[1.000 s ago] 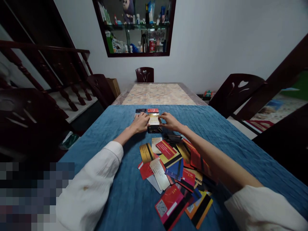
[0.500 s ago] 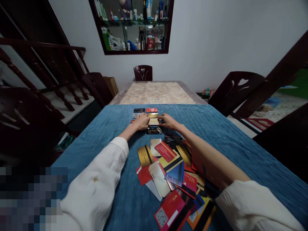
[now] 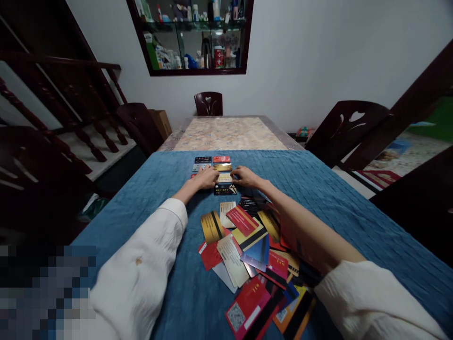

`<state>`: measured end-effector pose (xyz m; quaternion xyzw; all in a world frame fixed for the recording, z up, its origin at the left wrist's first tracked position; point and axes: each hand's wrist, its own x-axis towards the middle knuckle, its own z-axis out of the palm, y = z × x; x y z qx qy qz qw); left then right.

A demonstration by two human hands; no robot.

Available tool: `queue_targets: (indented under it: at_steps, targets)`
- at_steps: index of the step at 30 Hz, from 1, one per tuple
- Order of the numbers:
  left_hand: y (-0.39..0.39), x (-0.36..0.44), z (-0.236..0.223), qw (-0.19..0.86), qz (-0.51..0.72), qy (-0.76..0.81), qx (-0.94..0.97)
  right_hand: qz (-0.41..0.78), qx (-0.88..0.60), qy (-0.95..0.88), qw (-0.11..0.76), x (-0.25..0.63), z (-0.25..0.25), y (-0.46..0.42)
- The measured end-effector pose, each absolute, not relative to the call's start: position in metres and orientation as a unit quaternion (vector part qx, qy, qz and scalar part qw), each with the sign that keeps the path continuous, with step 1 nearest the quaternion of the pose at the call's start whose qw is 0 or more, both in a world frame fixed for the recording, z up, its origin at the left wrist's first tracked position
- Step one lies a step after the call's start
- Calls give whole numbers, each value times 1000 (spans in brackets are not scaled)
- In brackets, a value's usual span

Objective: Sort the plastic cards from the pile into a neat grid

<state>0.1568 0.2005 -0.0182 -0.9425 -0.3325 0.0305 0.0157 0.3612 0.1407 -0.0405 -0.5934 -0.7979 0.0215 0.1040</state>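
My left hand [image 3: 207,178] and my right hand [image 3: 245,176] hold a cream card [image 3: 225,178] by its two short ends, down on the cloth, fingers bent in. Just behind it lie a gold card [image 3: 222,167] and, at the far end, a red card [image 3: 221,159]. On the near side sits a black card with a gold pattern [image 3: 225,190]. A second column holds a black card [image 3: 203,160] and a pale silver card [image 3: 198,167]; my left hand covers most of a red card there.
A loose, overlapping heap of cards [image 3: 244,221] spreads nearer to me, partly beneath my right forearm. Blue cloth [image 3: 141,208] covers the near table, with patterned tabletop [image 3: 230,133] beyond. Dark chairs [image 3: 208,103] stand around it, and a glass-shelved wall cabinet [image 3: 194,72] hangs behind.
The whole view has tilted slightly, so everything sits a little higher in the picture. Both hands stay at the ends of the cream card, with hardly any movement.
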Motion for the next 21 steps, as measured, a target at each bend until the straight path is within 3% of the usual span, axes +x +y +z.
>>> queue_targets:
  at_steps: [21]
  targets:
    - [186,148,-9,45,-11,-300,-953,19,-616,-778,120,356,-33,124]
